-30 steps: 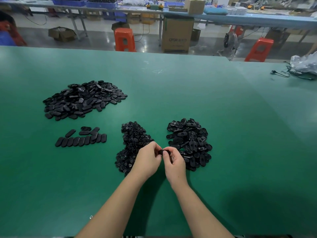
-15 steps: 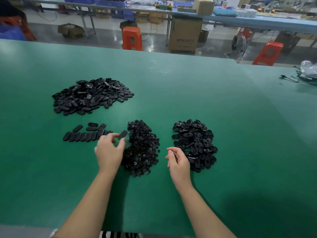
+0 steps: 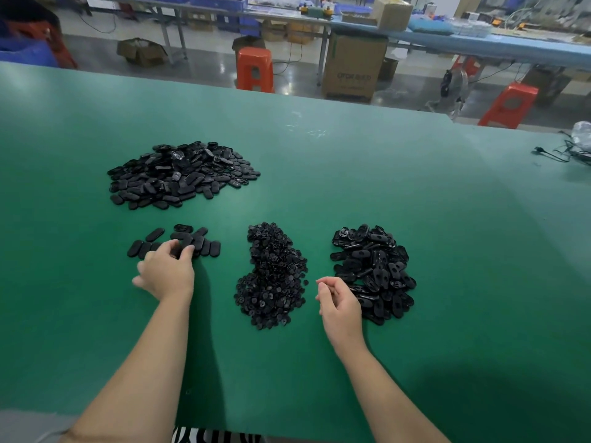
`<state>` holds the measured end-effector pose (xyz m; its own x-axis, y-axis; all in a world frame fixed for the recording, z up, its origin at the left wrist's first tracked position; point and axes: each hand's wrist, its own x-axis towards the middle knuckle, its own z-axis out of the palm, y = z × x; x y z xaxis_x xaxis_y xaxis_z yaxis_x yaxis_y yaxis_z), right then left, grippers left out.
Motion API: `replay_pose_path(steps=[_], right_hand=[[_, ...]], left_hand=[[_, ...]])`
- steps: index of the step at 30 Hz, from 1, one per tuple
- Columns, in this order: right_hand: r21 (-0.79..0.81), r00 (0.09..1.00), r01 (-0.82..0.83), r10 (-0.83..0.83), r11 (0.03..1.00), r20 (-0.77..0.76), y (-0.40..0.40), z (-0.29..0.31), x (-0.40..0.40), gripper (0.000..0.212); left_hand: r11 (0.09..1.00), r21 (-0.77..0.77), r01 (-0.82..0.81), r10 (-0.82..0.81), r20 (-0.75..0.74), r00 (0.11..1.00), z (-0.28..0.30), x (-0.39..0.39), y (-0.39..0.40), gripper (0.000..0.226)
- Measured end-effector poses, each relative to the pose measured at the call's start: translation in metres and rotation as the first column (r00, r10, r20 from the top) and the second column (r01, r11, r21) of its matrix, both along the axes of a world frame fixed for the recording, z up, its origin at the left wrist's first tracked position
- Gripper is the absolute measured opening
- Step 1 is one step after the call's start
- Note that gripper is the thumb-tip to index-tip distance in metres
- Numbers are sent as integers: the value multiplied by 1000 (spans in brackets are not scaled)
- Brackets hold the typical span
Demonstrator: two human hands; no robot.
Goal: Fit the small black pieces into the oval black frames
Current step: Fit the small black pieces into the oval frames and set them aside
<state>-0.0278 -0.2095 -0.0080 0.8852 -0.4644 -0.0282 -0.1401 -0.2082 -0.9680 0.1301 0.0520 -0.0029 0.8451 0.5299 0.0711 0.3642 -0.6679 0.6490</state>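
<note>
Black small pieces [image 3: 271, 276] lie in a long heap at the middle of the tabletop [image 3: 415, 219], and the oval frames [image 3: 374, 273] make a second heap just to its right. The right hand [image 3: 339, 305] hovers between those two heaps, its fingers loosely curled with thumb and fingertip close together — whether this grip has hold of anything is too small to tell. The left hand [image 3: 166, 273] reaches to a short row of oval parts [image 3: 179, 244] left of the small pieces; its fingertips rest on the row's middle, curled over one or two parts, though the hand hides whether they pinch one. Farther back on the left sits a bigger pile of similar oval parts [image 3: 182, 174].

Green matting covers the whole tabletop; a black cable [image 3: 556, 153] lies near its right edge. Beyond are a grey floor, two orange stools [image 3: 256, 70], a brown cardboard box [image 3: 351, 68] and a long blue workbench [image 3: 479, 46] crowded with items too blurred to name. Both forearms are cut off at the bottom edge, where a striped bit of fabric [image 3: 208, 436] shows.
</note>
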Motion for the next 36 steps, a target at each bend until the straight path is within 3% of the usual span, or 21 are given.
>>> replay_pose_path(steps=[5, 10, 12, 16, 18, 21, 23, 26, 30, 36], right_hand=[[-23, 1000, 0, 0, 1000, -13, 1, 0, 0, 15], [-76, 1000, -17, 15, 997, -23, 2, 2, 0, 18], [-95, 999, -36, 33, 995, -28, 3, 3, -1, 20], [-178, 992, -112, 100, 978, -80, -1, 8, 2, 15], [-421, 992, -121, 91, 899, -91, -9, 14, 4, 15], [-760, 981, -165, 27, 628, -191, -33, 23, 10, 29], [-828, 951, -238, -52, 508, -306, -47, 26, 16, 31], [-847, 906, -343, -96, 407, -413, -59, 25, 21, 27], [-865, 905, -363, -88, 347, -416, -64, 22, 22, 24], [-847, 919, -323, -75, 421, -388, -64, 26, 25, 19]], left_hand=[[975, -82, 206, -185, 213, 959, -5, -23, -17, 24], [877, 114, 467, -478, 90, 874, -10, -49, -42, 25], [856, 180, 484, -498, 43, 866, -11, -52, -44, 23], [837, 153, 526, -534, 14, 845, -13, -56, -41, 22], [828, 114, 548, -554, 21, 832, -13, -56, -39, 23], [813, 99, 574, -579, 18, 815, -13, -55, -38, 21], [801, 100, 590, -595, 19, 804, -12, -55, -37, 20], [796, 86, 600, -603, 21, 797, -12, -55, -36, 19], [786, 85, 612, -615, 10, 789, -12, -55, -35, 17], [780, 87, 620, -623, 7, 782, -12, -54, -33, 10]])
